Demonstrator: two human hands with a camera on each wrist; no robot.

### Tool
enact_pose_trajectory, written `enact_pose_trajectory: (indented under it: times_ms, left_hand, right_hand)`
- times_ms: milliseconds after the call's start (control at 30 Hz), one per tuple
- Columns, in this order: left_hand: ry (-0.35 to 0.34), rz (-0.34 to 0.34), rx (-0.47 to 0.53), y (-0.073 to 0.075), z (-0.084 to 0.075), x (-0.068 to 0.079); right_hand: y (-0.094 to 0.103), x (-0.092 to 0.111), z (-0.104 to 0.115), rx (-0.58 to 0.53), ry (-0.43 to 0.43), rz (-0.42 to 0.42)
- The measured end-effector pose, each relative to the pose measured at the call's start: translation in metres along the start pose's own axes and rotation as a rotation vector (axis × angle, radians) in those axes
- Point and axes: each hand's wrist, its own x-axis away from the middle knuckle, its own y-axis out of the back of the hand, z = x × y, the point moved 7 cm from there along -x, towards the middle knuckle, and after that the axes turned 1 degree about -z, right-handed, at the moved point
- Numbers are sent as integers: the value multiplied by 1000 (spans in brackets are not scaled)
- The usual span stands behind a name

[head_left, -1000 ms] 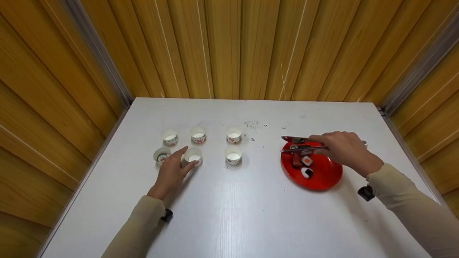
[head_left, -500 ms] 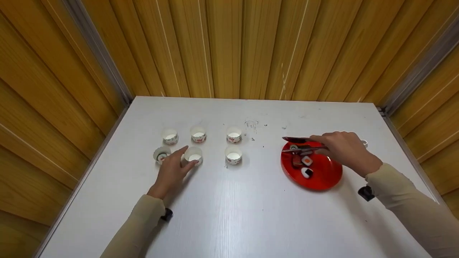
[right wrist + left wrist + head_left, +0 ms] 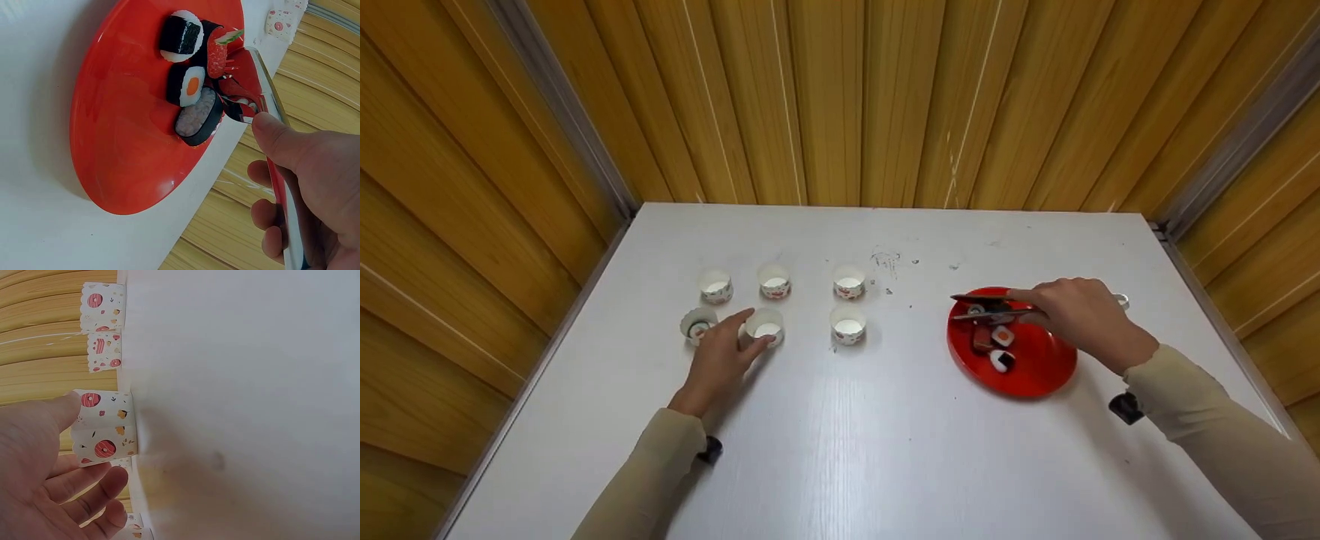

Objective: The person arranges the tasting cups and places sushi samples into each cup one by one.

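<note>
My left hand (image 3: 720, 356) pinches a small white paper baking cup (image 3: 107, 424) between thumb and finger; it stands upright on the table. In my right hand (image 3: 1084, 319) are metal tongs (image 3: 288, 225), their tips over the far left of a red plate (image 3: 1042, 375). Several toy sushi pieces lie there: a rice ball with a black band (image 3: 181, 36), an orange-centred roll (image 3: 188, 85), a grey-topped piece (image 3: 197, 115) and a red-topped piece (image 3: 216, 53). Whether the tongs grip a piece cannot be made out.
Left of the held cup, another baking cup (image 3: 700, 326) contains a round sushi roll. Two cups (image 3: 715, 287) (image 3: 775, 282) stand behind, and two more (image 3: 849, 283) (image 3: 848, 327) stand to the right. Wood-patterned panels (image 3: 825, 105) enclose the table's back and sides.
The tongs' upper arm has come down towards the lower one, narrowing the gap over the plate. My left hand and the cups stay put.
</note>
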Motion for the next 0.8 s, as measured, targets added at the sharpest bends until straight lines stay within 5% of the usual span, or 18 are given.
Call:
enact_pose_trajectory:
  times_ms: [800]
  left_hand:
    - [43, 22, 24, 0, 0, -1]
  right_hand:
    - [6, -2, 3, -7, 8, -4]
